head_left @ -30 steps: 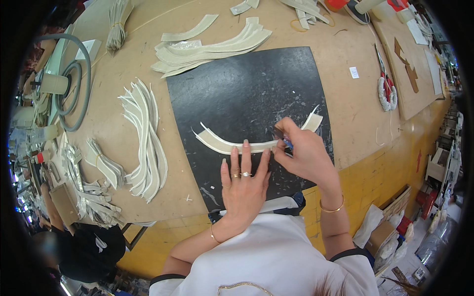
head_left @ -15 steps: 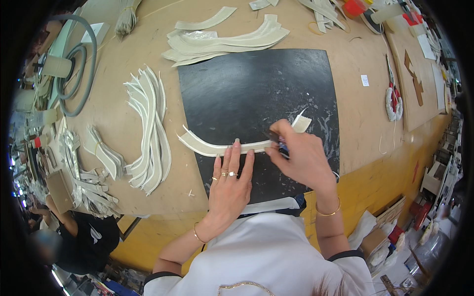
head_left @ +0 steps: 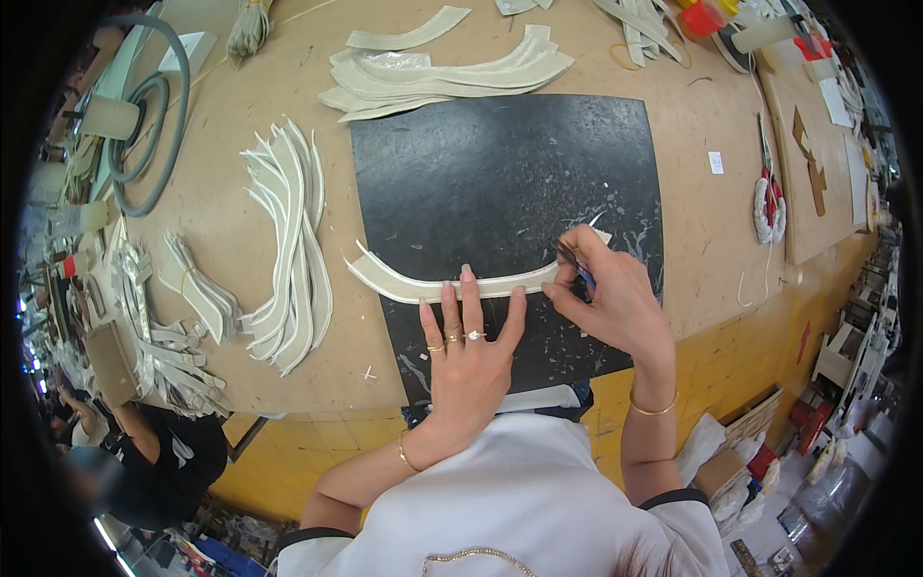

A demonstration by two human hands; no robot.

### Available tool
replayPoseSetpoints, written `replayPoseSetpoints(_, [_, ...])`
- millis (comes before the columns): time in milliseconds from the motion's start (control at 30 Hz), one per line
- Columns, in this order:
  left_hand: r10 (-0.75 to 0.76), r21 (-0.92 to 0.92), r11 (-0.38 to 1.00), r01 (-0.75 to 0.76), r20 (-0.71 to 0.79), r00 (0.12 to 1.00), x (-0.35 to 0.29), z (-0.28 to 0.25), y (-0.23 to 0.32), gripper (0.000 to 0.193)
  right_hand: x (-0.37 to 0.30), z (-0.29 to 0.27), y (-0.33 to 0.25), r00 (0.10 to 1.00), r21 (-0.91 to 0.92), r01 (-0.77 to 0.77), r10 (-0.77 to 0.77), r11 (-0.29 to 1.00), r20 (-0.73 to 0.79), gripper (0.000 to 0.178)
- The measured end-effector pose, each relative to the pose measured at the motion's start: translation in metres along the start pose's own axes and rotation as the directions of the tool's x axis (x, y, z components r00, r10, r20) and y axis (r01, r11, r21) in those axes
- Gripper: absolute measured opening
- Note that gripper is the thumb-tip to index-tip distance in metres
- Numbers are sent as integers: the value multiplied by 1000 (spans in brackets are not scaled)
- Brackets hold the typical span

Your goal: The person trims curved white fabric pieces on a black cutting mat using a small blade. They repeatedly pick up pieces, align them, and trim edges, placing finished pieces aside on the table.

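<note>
A curved beige fabric strip (head_left: pixel 399 286) with white edging lies across a black mat (head_left: pixel 461 163). My left hand (head_left: pixel 471 370) rests flat on it, fingers spread, their tips pressing the middle of the strip. My right hand (head_left: pixel 615 298) is closed around a small dark-bladed tool (head_left: pixel 567 255) with a blue part, at the strip's upper edge toward its right end. My fingers partly cover both the tool and that end. A thin white thread or trimming (head_left: pixel 598 219) sticks up beyond my right hand.
Left of the mat lies a pile of edged strips (head_left: pixel 293 250), with tied bundles (head_left: pixel 202 288) farther left. More beige pieces (head_left: pixel 442 82) overlap behind the mat. Scissors with wrapped handles (head_left: pixel 768 197) lie at the right. Another person (head_left: pixel 154 462) is at the lower left.
Both hands have shifted to the right along the strip, the right hand carrying the small tool nearer to the strip's right end. My left fingers are spread wider.
</note>
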State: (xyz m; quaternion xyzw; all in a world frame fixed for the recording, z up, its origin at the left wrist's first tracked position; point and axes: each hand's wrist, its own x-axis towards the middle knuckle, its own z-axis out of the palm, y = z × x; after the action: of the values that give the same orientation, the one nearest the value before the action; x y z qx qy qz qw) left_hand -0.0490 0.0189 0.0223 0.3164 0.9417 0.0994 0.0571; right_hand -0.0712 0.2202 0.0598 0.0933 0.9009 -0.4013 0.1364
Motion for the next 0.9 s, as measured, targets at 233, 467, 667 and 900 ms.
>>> replayPoseSetpoints(233, [-53,-2,999,53,49,997,3,2,8,70,2,2,1,1000,20,17,-17,1000,-17,30])
replayPoseSetpoints(467, [-89,-183,976,114,143,986,-9,-18,-31,59,2,35,-25,997,-50,54,-56,997,-47,26])
replayPoseSetpoints(667, [42,-252,967,-38,11,999,-23,-11,-37,55,5,49,-45,998,-34,-18,20,999,64,27])
replayPoseSetpoints(900, [-34,-268,963,23,-37,999,-26,2,-28,50,2,40,-38,994,-102,49,-39,994,98,29])
